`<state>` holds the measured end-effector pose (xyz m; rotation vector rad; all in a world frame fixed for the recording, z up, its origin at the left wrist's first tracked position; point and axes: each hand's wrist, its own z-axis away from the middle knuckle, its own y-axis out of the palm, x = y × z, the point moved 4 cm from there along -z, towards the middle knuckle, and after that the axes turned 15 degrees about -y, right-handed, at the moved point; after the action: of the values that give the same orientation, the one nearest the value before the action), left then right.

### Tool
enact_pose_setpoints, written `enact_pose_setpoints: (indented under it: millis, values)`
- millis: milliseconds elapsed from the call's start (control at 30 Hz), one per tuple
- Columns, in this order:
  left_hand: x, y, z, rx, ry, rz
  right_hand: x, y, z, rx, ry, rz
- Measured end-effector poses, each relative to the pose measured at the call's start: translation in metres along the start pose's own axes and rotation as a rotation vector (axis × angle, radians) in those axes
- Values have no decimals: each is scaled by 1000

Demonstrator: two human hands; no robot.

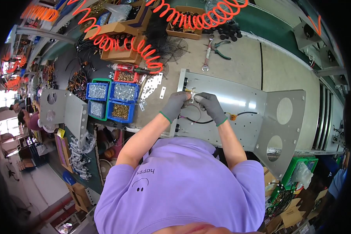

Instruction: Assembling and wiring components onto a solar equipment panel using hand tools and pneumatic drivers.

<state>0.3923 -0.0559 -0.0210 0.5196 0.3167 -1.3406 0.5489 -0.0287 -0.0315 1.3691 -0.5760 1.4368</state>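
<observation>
My left hand [175, 105] and my right hand [210, 107], in grey gloves with bare fingertips showing on the left, meet over a grey sheet-metal housing [230, 102]. Both are closed, pinching a small pale fitting [192, 96] between them. A brass-coloured piece [187, 90] sits just above it, near the housing's left wall. Below the fingers a thin wire loop [199, 111] hangs down. A black cable [202, 122] with a coiled yellow-orange section [233, 117] lies across the housing floor beneath my right hand. Fingers partly hide the fitting's shape.
Left of the housing stand blue bins of small hardware [123, 93], a red bin [125, 76] and flat perforated plates [151, 86]. A power screwdriver [124, 68] lies behind. Beyond are a wrench [207, 58] and pliers [219, 50]. Coiled orange hoses [206, 21] hang overhead.
</observation>
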Motion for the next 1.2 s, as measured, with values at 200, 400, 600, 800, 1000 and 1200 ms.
enact_pose_setpoints:
  millis: [200, 400, 600, 800, 1000, 1200]
  values:
    - [1, 5, -12, -10, 85, -73, 6, -10, -4, -28, 100, 166]
    - [-3, 1, -8, -178, 181, -101, -6, -19, -22, -80, -43, 298]
    - [-10, -25, 25, -245, 301, -15, -31, -30, -45, -239, -77, 752]
    - [15, -60, 40, -263, 267, 101, -38, -23, -60, -289, 34, 877]
    - [35, -79, 48, -281, 240, 181, -26, -8, -77, -200, 129, 947]
    - [63, -106, 59, -338, 267, 271, -29, 16, -96, -120, 88, 1122]
